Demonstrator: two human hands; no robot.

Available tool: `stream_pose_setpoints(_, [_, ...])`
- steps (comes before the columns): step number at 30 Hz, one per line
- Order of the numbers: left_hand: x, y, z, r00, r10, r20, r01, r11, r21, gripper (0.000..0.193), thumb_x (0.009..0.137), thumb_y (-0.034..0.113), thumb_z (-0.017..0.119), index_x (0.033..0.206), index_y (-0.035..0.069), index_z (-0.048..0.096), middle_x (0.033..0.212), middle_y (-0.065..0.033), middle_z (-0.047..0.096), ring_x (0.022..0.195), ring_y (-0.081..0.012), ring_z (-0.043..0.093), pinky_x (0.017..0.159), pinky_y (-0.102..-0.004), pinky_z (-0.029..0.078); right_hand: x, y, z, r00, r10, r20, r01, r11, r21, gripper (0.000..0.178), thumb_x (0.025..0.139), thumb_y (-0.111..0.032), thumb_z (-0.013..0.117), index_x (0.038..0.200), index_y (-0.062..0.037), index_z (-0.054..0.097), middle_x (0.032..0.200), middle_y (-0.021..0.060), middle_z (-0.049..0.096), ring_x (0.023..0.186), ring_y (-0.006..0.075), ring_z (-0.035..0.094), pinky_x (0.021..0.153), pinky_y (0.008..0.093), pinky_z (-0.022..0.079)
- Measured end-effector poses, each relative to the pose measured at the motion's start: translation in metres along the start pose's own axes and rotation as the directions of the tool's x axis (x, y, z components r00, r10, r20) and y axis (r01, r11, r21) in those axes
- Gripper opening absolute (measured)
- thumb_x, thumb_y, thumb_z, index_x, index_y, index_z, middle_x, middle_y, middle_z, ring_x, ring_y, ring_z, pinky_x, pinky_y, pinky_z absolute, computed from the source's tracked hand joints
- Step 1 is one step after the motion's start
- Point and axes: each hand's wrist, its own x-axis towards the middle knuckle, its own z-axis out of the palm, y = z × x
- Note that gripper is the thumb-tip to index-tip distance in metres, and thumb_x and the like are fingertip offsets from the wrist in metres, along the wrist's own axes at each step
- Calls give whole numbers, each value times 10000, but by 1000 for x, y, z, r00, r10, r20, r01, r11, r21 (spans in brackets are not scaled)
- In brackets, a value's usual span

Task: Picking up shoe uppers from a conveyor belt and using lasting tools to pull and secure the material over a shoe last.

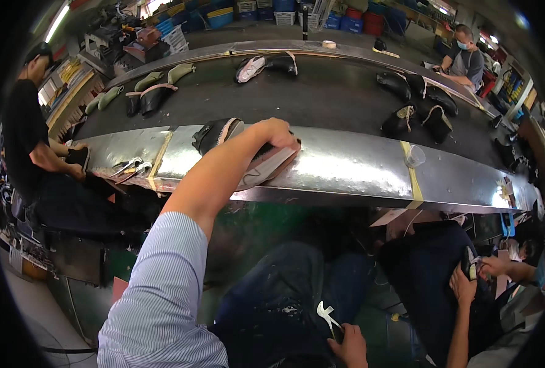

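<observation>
My left hand (277, 133) reaches out over the shiny metal ledge (346, 168) and grips a black shoe (214, 136) that lies on its side, its tan sole (266, 167) facing me. The striped sleeve of that arm comes up from the lower left. Low in the view, above my dark trousers, my right hand (350, 347) is closed on a small pale metal hand tool (326, 314) that points up and to the left.
Beyond the ledge runs a dark conveyor belt (321, 98) carrying several black shoes and green lasts. Metal tools (128, 167) and a clear plastic cup (415, 156) sit on the ledge. A person in black sits at left, another works at lower right, a third at far right.
</observation>
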Motion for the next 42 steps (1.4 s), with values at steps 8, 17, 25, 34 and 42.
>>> stream_pose_setpoints(8, [-123, 0, 92, 732, 384, -563, -680, 362, -637, 657, 834, 387, 719, 1356, 70, 476, 1442, -179, 423, 1337, -296, 410, 1114, -406, 327, -26, 48, 10, 986, 55, -156, 71, 712, 699, 313, 827, -155, 699, 1083, 0, 606, 914, 89, 624, 805, 215, 609, 696, 339, 496])
stream_pose_setpoints(17, [-189, 51, 296, 819, 373, -435, -542, 258, -800, 598, 908, 314, 648, 1379, 51, 391, 1520, -233, 238, 1456, -364, 186, 1176, -444, 170, 23, -2, -25, 984, 7, 178, -147, 603, 784, 341, 888, -255, 684, 1105, 0, 619, 938, 104, 667, 811, 193, 640, 721, 315, 522])
stream_pose_setpoints(25, [-193, 47, 258, 827, 512, -231, -404, 256, -878, 620, 960, 326, 526, 1462, 55, 282, 1580, -245, 84, 1485, -369, 87, 1186, -437, 128, 52, -52, -67, 952, -196, 235, -5, 759, 651, 365, 941, -165, 583, 1242, 43, 582, 1051, 77, 685, 900, 119, 620, 805, 273, 493])
stream_pose_setpoints(34, [-198, 58, 261, 838, 502, -216, -414, 326, -850, 581, 966, 296, 532, 1462, 80, 320, 1572, -199, 178, 1471, -351, 174, 1173, -439, 203, 73, -57, -78, 909, -151, 388, -165, 726, 667, 195, 944, -117, 563, 1065, 35, 576, 812, 90, 652, 773, 188, 634, 714, 352, 510])
stream_pose_setpoints(42, [-193, 56, 258, 817, 522, -244, -442, 296, -847, 576, 935, 253, 595, 1433, 76, 367, 1550, -189, 245, 1453, -335, 238, 1164, -408, 244, 88, -33, -27, 892, -376, -252, 425, 887, 181, 287, 860, -40, 629, 1125, 20, 539, 948, 228, 603, 864, 442, 605, 735, 476, 499])
